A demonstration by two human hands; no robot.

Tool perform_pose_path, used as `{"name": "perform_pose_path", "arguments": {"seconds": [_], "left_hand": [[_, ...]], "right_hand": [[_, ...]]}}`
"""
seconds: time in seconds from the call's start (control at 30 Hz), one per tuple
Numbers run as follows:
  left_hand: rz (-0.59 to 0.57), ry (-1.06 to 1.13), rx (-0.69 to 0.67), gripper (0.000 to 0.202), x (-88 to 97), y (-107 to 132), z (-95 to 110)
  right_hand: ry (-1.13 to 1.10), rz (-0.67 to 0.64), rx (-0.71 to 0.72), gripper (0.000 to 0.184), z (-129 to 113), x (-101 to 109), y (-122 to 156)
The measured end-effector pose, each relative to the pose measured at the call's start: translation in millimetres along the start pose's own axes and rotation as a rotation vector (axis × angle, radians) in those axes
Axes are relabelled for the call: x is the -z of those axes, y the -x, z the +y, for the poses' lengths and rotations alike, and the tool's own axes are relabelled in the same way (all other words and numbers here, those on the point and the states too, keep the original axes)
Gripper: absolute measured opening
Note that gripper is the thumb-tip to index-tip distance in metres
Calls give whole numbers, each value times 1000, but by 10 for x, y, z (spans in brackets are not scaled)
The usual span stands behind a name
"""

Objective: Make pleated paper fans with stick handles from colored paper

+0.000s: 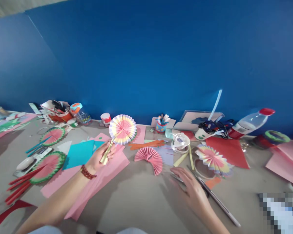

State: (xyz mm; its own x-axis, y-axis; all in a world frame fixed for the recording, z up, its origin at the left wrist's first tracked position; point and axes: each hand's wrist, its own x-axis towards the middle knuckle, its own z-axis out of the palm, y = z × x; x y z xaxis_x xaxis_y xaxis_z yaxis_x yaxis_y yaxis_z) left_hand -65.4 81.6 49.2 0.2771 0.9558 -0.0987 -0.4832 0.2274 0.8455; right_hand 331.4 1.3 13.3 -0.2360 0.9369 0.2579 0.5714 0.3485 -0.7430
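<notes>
My left hand (103,155) grips the flat gold handle (106,152) of a round pleated paper fan (123,128). The fan is raised, pink in the centre, then yellow, with a white-lilac rim. My right hand (190,185), slightly blurred, is low over the table at right, fingers stretched out. Under its fingers shows a thin grey metallic piece (177,178), its kind unclear. Right beside that hand lies a long slim dark-and-silver tool (219,203). Between my hands a pink pleated half-fan (150,158) rests on the table.
Two watermelon-patterned fans (48,167) lie at left near a pink sheet (100,182) and turquoise paper (79,153). At right are a pleated multicolour piece (213,159), white tape rolls (180,141), red paper (228,151) and a bottle (250,125). A blue wall (146,65) stands behind.
</notes>
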Motion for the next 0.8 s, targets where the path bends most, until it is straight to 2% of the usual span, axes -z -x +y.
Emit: {"name": "perform_pose_path", "arguments": {"seconds": [0.1,0.17,0.23,0.3,0.43,0.5,0.67,0.8], "left_hand": [[-95,220,65,12,-393,132,-317],[-151,274,104,12,-641,213,-512],[-183,248,158,13,-836,279,-665],[-198,172,237,17,-968,327,-763],[-197,-101,281,38,-1094,381,-813],[-188,-237,254,42,-1122,392,-808],[-131,-415,117,29,-1162,402,-859],[-150,-338,189,44,-1171,416,-924]], "right_hand": [[-585,-164,-198,48,-321,-117,-208],[-962,-179,-308,54,-498,-226,-350],[-1181,-113,-376,45,-615,-321,-459],[-1227,4,-432,36,-673,-376,-520],[-1139,198,-496,32,-678,-362,-544],[-1122,215,-487,31,-662,-331,-538],[-1115,213,-484,27,-652,-295,-541],[-1147,173,-491,36,-661,-308,-565]]}}
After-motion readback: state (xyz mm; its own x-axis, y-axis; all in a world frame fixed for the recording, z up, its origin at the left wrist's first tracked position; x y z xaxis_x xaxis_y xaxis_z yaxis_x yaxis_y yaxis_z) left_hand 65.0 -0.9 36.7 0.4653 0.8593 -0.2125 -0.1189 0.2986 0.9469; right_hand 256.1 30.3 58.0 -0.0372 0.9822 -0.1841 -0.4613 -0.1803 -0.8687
